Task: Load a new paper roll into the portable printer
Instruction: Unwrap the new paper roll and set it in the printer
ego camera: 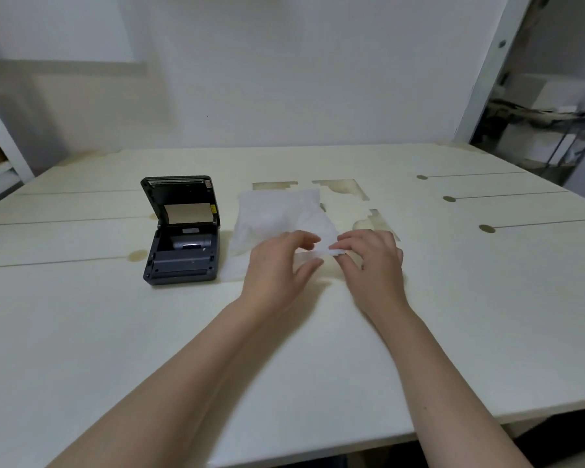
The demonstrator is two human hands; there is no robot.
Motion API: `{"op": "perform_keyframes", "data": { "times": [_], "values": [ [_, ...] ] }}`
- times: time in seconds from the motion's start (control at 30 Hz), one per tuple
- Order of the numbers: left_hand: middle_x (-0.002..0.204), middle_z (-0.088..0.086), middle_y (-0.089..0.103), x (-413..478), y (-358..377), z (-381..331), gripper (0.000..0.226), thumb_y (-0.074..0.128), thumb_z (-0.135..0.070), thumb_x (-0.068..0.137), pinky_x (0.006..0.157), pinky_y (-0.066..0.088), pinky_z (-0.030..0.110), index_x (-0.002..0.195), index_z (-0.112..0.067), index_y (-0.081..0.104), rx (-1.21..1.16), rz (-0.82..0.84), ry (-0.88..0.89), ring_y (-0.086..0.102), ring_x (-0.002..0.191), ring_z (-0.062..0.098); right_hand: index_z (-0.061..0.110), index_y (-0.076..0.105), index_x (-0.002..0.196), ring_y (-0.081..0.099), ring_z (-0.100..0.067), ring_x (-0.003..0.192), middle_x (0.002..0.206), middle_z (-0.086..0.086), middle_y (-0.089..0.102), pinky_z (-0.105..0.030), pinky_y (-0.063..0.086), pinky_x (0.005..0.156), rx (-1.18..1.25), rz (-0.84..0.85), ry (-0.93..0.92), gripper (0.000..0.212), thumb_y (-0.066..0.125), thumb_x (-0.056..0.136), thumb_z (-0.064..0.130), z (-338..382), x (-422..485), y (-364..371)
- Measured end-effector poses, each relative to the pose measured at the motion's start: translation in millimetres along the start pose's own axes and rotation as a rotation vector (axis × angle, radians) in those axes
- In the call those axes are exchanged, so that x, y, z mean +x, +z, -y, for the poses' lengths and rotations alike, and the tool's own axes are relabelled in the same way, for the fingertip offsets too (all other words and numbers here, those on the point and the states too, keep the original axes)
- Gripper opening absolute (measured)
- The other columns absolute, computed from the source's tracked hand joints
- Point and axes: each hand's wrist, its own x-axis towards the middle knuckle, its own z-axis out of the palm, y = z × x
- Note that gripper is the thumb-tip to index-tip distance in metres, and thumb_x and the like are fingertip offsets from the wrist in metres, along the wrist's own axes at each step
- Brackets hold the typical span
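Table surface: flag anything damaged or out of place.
The table has brownish stains and angular patches of missing surface behind the white wrapper. The printer looks intact, its lid open.

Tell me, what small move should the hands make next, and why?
Probably pull the white wrapper open. The right hand pinches its near corner, while the left hand hovers open beside it. Something pale and rounded, likely the new roll, seems to be inside. The printer sits with its lid up, apart to the left, so freeing the roll likely comes first.
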Motion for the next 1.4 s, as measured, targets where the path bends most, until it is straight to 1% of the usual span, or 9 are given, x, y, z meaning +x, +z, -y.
{"op": "perform_keyframes", "data": {
  "times": [0.13,0.23,0.4,0.53,0.67,0.97,1.2,1.27,1.4],
  "values": [
    [0.088,-0.013,0.075,6.1,7.0,-16.1,0.013,0.064,-0.039,0.089,0.088,0.048,0.043,0.093,-0.030,0.071,-0.014,-0.103,0.064,0.068,0.085,0.009,0.021,0.069,0.091,0.048,-0.007,0.101,0.089,0.024,0.059,-0.035,0.042,0.089,0.116,-0.040,-0.040,0.006,0.067,0.086,0.018,6.0,-1.4,-3.9],
    [0.087,-0.013,0.075,9.3,9.2,-21.7,0.017,0.063,-0.043,0.089,0.087,0.050,0.042,0.092,-0.029,0.071,-0.096,-0.152,0.016,0.069,0.086,0.006,0.017,0.072,0.093,0.060,-0.018,0.096,0.084,0.013,0.064,-0.036,0.050,0.079,0.163,-0.115,0.000,0.008,0.064,0.091,0.016,8.8,-1.5,-7.2],
    [0.083,-0.012,0.073,12.7,10.0,-26.9,0.017,0.062,-0.041,0.090,0.088,0.043,0.035,0.087,-0.026,0.071,0.059,-0.216,0.040,0.066,0.082,0.012,0.017,0.070,0.088,0.059,-0.022,0.090,0.088,0.007,0.071,-0.027,0.034,0.078,0.053,-0.153,-0.059,0.012,0.059,0.091,0.014,4.7,-2.1,-3.1],
    [0.091,-0.008,0.068,7.3,11.2,-22.7,0.015,0.054,-0.033,0.096,0.088,0.029,0.033,0.093,-0.023,0.066,0.254,-0.193,-0.017,0.059,0.093,0.020,0.018,0.068,0.090,0.056,-0.025,0.096,0.096,0.006,0.069,-0.025,0.019,0.071,-0.007,-0.250,0.095,0.014,0.054,0.092,0.018,-1.6,-0.2,-0.9],
    [0.099,0.003,0.062,-6.6,3.6,-5.1,0.014,0.051,-0.025,0.097,0.082,0.026,0.035,0.099,-0.019,0.063,0.338,-0.278,-0.222,0.054,0.099,0.029,0.016,0.069,0.090,0.052,-0.030,0.105,0.105,-0.002,0.065,-0.029,0.023,0.075,-0.008,-0.301,0.259,0.011,0.058,0.092,0.013,-4.7,-0.1,-0.7],
    [0.115,0.012,0.055,-17.9,-19.4,-1.3,0.016,0.053,-0.018,0.093,0.097,0.027,0.039,0.101,-0.012,0.066,0.342,-0.336,-0.465,0.044,0.115,0.035,0.016,0.068,0.099,0.049,-0.030,0.111,0.116,-0.005,0.061,-0.038,0.032,0.083,-0.024,-0.323,0.391,0.015,0.054,0.095,0.017,-3.0,1.0,-2.3],
    [0.139,0.011,0.048,8.1,-27.9,-5.5,0.047,0.051,-0.041,0.093,0.110,0.023,0.041,0.133,-0.016,0.051,0.089,-0.221,-0.482,0.032,0.137,0.030,0.015,0.069,0.108,0.056,-0.029,0.108,0.112,-0.001,0.071,-0.036,0.037,0.087,0.065,-0.419,0.205,0.046,0.032,0.093,0.038,12.7,17.2,0.2],
    [0.147,0.014,0.044,24.8,-24.7,-1.8,0.061,0.050,-0.044,0.094,0.113,0.023,0.041,0.144,-0.010,0.039,0.042,-0.154,-0.513,0.030,0.141,0.032,0.013,0.068,0.111,0.057,-0.032,0.109,0.113,-0.004,0.072,-0.035,0.037,0.086,-0.010,-0.353,0.158,0.043,0.037,0.093,0.035,15.8,26.3,7.2],
    [0.155,0.017,0.034,57.9,-16.6,15.9,0.092,0.050,-0.054,0.091,0.117,0.024,0.045,0.153,-0.003,0.006,-0.045,-0.056,-0.670,0.027,0.144,0.036,0.011,0.050,0.138,0.044,-0.031,0.131,0.137,-0.009,0.058,-0.039,0.033,0.106,-0.056,-0.069,0.218,0.046,0.046,0.099,0.036,7.3,29.0,20.8]
  ]
}}
